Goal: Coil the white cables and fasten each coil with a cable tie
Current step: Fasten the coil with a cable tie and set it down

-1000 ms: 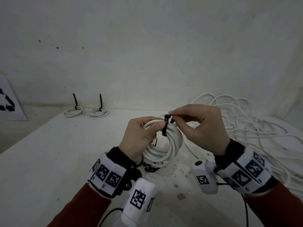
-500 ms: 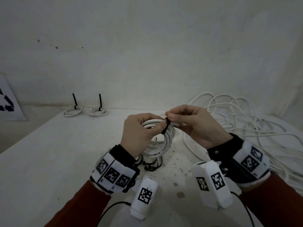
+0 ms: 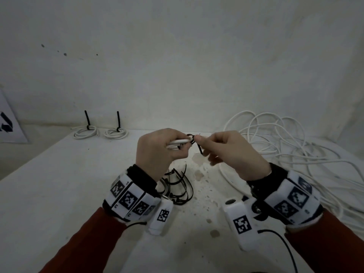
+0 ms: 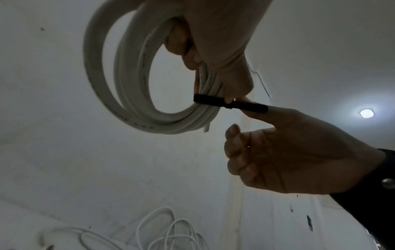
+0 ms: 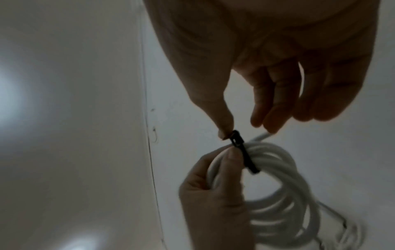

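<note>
My left hand [image 3: 157,152] grips a small coil of white cable [image 3: 178,142] above the table, thumb pressed on the strands. A black cable tie [image 3: 192,137] is looped round the coil just past the left thumb. My right hand [image 3: 214,144] pinches the tie's tail between thumb and forefinger, right beside the tie head. In the left wrist view the coil [image 4: 128,94] hangs as a ring with the tie [image 4: 213,100] crossing its strands. The right wrist view shows the tie [image 5: 245,152] tight against the coil [image 5: 278,186].
Several loose black cable ties [image 3: 179,186] lie on the white table [image 3: 59,184] under my hands. Two tied coils [image 3: 85,132] [image 3: 116,133] sit at the far left edge. A big tangle of loose white cable [image 3: 285,146] covers the right side.
Both hands have risen and the coil has tipped edge-on to my head view. The tie loop has drawn closer round the strands. The loose ties below now show.
</note>
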Action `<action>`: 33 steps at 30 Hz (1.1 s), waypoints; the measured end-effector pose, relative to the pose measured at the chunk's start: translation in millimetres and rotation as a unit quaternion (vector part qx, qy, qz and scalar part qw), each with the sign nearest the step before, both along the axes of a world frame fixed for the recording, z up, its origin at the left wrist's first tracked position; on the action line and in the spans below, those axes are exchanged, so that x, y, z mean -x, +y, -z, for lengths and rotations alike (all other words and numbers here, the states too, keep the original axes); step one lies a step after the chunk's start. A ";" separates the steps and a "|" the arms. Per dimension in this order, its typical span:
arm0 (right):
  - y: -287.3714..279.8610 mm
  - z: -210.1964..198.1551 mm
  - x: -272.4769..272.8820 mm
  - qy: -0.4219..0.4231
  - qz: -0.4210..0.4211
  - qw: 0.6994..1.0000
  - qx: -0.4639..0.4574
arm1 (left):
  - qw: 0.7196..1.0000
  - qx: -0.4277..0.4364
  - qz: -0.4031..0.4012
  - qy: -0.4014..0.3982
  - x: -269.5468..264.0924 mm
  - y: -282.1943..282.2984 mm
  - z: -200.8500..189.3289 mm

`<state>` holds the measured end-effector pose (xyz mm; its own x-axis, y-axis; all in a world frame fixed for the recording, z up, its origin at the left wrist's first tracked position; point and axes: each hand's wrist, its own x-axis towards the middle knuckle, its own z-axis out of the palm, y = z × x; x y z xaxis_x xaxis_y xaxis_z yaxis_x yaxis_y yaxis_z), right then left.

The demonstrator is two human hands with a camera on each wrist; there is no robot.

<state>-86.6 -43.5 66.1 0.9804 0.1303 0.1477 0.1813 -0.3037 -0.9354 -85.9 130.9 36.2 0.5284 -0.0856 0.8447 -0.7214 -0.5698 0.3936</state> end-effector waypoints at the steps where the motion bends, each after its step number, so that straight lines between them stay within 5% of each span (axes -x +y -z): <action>1: 1.2 -0.2 1.2 0.042 -0.043 0.997 -0.038 | 1.000 -0.017 -0.009 -0.019 -1.9 1.7 -1.0; 9: 5.4 1.4 -0.2 0.182 -0.116 0.938 -0.271 | 0.997 -0.032 -0.031 -0.062 -6.4 7.9 0.1; 20: 15.5 8.0 5.7 0.122 -0.159 0.911 -0.360 | 0.990 0.130 -0.049 -0.011 -7.2 2.6 2.0; 23: 10.3 13.7 8.5 0.070 -0.165 0.926 -0.332 | 0.981 0.186 -0.034 0.043 -14.2 15.1 4.7; 27: 6.1 12.0 6.3 0.090 -0.162 0.940 -0.286 | 0.990 0.138 -0.002 0.009 -13.5 21.4 7.2; 33: 5.7 -4.8 -4.6 0.247 -0.183 0.938 -0.161 | 0.985 -0.091 0.013 -0.149 -15.2 20.0 4.5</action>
<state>-82.0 -37.8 70.9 0.8380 0.4978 -0.2236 -0.2613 0.0064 -0.9652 -70.8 150.9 31.7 0.2547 -0.2595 0.9315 -0.8047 -0.5910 0.0554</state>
